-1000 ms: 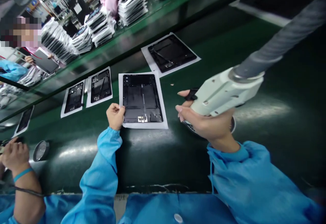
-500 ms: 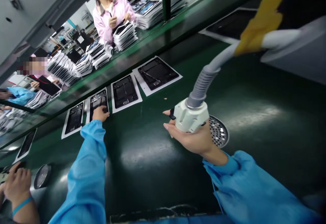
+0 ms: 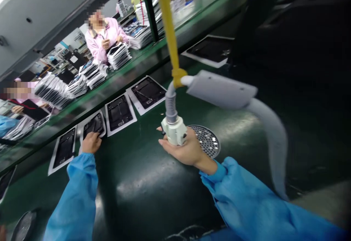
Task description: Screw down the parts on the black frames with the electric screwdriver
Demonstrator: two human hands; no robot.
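My right hand (image 3: 184,150) is wrapped round a white nozzle head (image 3: 174,130) on a grey ribbed hose (image 3: 170,104) that hangs from a yellow strap (image 3: 169,29). It hovers beside a round perforated metal grille (image 3: 206,140) set in the green belt. My left hand (image 3: 91,142) rests, fingers curled, on the near edge of a black tablet back panel (image 3: 94,124) lying on its white sheet. Beside it lie two more such panels, one at centre (image 3: 119,112) and one further right (image 3: 148,91).
Another panel (image 3: 64,148) lies left of my hand, one more (image 3: 211,49) far right. A round grille (image 3: 24,226) sits at bottom left. Across the green divider, people in pink coats (image 3: 104,38) work among stacks of panels (image 3: 118,55). A grey flat duct (image 3: 222,89) crosses right of the nozzle.
The view swung up and right. My left hand slid the panel away to the left along the belt. My right hand tipped the nozzle upright, and its hose and strap came into view.
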